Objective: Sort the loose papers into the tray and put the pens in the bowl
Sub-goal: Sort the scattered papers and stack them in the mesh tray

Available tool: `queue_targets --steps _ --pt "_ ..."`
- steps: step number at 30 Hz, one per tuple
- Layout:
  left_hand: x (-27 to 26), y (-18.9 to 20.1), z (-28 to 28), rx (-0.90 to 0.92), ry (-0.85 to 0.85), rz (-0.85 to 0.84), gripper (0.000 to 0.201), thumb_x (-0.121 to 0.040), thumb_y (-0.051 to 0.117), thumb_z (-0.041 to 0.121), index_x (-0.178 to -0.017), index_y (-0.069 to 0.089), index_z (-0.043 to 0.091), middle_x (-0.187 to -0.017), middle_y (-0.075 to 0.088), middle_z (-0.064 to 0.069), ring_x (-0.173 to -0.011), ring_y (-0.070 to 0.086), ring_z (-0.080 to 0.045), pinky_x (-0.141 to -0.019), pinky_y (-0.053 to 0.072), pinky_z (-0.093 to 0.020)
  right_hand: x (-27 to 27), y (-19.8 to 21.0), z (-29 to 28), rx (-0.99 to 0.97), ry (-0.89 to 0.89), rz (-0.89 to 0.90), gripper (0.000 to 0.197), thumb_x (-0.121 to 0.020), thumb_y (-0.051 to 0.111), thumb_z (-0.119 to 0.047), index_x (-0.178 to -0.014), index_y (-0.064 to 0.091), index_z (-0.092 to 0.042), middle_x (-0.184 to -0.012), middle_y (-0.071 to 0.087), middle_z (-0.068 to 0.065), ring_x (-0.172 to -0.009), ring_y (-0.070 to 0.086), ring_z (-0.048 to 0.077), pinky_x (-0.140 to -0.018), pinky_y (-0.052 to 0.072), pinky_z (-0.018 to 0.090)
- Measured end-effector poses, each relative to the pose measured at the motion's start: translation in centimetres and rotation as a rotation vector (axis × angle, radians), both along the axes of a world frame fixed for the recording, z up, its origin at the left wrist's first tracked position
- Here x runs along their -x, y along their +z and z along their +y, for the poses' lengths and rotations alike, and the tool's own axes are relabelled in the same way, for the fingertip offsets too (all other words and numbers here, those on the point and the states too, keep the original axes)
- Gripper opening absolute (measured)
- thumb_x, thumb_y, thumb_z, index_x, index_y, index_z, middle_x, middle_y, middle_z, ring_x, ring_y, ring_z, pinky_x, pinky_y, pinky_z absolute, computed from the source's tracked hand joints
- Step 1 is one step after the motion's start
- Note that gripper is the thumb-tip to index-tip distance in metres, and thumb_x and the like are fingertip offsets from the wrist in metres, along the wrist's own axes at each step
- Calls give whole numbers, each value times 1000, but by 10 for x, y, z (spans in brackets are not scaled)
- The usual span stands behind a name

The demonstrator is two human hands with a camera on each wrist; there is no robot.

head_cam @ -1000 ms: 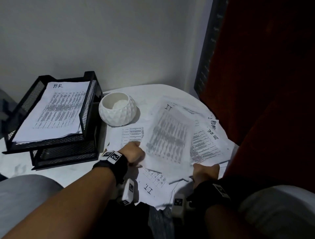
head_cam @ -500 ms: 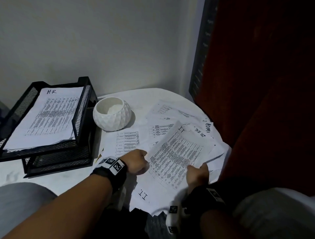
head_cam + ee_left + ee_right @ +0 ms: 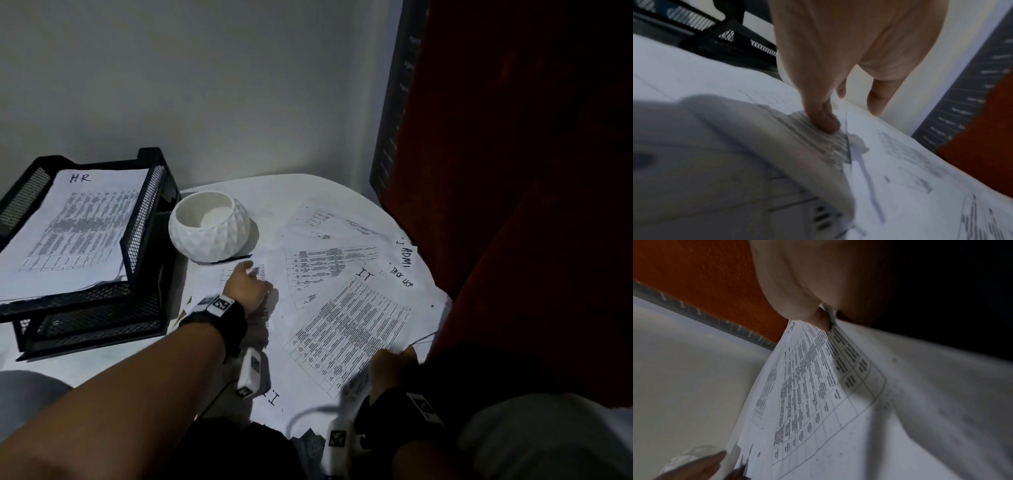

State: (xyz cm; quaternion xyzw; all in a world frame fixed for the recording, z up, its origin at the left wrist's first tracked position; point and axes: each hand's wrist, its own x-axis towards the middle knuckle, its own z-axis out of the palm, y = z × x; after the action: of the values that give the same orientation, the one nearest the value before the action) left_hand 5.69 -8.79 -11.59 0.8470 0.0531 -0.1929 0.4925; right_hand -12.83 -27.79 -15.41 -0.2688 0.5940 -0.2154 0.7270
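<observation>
Loose printed papers [image 3: 325,270] lie spread over the white round table [image 3: 274,192]. My right hand [image 3: 394,359] pinches the near corner of a sheet marked "IT" [image 3: 352,329]; the right wrist view shows the pinch on that sheet [image 3: 818,386]. My left hand [image 3: 248,284] lies on the papers with fingers stretched toward a dark pen [image 3: 236,259], which lies just in front of the white faceted bowl [image 3: 209,236]. In the left wrist view a fingertip [image 3: 826,120] presses on a sheet. The black mesh tray [image 3: 144,219] at the left holds a stack marked "HR" [image 3: 68,229].
A red curtain [image 3: 513,205] hangs close along the table's right edge, and a grey wall stands behind. The tray has a lower tier [image 3: 92,322]. Something yellow [image 3: 181,311] peeks out beside my left wrist. Sheets overhang the table's near edge.
My left hand let go of the "IT" sheet and moved forward toward the bowl and pen. My right hand lowered that sheet flatter, toward the right.
</observation>
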Motion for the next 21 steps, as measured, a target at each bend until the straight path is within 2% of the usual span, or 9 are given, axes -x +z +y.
queue_targets --steps 2,3,5,7,10,13,15,17,21 --pt "-7 1 -11 58 7 73 84 -84 75 10 -152 25 8 -140 54 -11 -118 61 -31 -97 49 -39 -1 -3 -2 40 6 36 56 -92 46 9 -147 37 6 -142 47 27 -127 50 41 -103 38 36" --pt "-9 1 -14 73 -5 115 84 -79 77 11 -148 29 5 -125 63 -16 -100 67 -32 -82 54 -41 -1 -1 0 78 38 60 55 -94 43 12 -149 34 7 -140 47 27 -125 49 38 -98 37 32" --pt "-6 2 -21 67 -54 152 48 -65 76 9 -107 54 2 -67 63 -19 -54 54 -24 -52 43 -34 1 1 0 160 103 79 52 -97 38 14 -148 30 9 -123 44 23 -107 46 27 -79 32 25" --pt "-5 4 -25 -86 -116 68 16 -66 69 11 -69 54 6 -50 53 -12 -47 46 -21 -47 35 -28 2 -1 3 225 187 168 52 -94 42 14 -146 34 9 -116 44 22 -99 39 22 -78 28 24" --pt "-17 6 -16 -365 -163 -101 20 -77 65 16 -60 57 8 -61 59 -4 -66 59 -27 -51 37 -24 1 -10 7 303 202 217 47 -88 48 15 -135 44 14 -107 47 19 -94 46 26 -81 34 34" --pt "-33 12 -1 -589 -295 -198 16 -80 65 24 -85 70 10 -87 70 -7 -90 66 -33 -70 45 -28 1 -22 14 193 120 156 58 -78 54 -10 -134 50 3 -126 59 27 -109 60 42 -98 47 50" --pt "-44 14 4 -681 -380 -235 37 -78 67 26 -110 67 7 -110 70 -11 -104 65 -32 -80 46 -28 -3 -38 9 126 47 135 59 -75 54 -10 -132 53 1 -128 59 29 -114 60 44 -103 46 53" --pt "-54 18 8 -723 -429 -203 58 -63 74 31 -116 59 12 -113 68 -7 -104 64 -30 -84 49 -29 -4 -27 11 114 59 102 60 -78 54 -4 -137 50 1 -135 55 28 -120 57 42 -106 43 50" --pt "-66 26 6 -780 -517 -100 63 -46 79 30 -102 55 14 -101 64 1 -90 62 -24 -64 48 -23 -3 -40 11 254 101 137 62 -82 54 5 -143 46 -2 -136 54 30 -119 57 43 -104 44 51"
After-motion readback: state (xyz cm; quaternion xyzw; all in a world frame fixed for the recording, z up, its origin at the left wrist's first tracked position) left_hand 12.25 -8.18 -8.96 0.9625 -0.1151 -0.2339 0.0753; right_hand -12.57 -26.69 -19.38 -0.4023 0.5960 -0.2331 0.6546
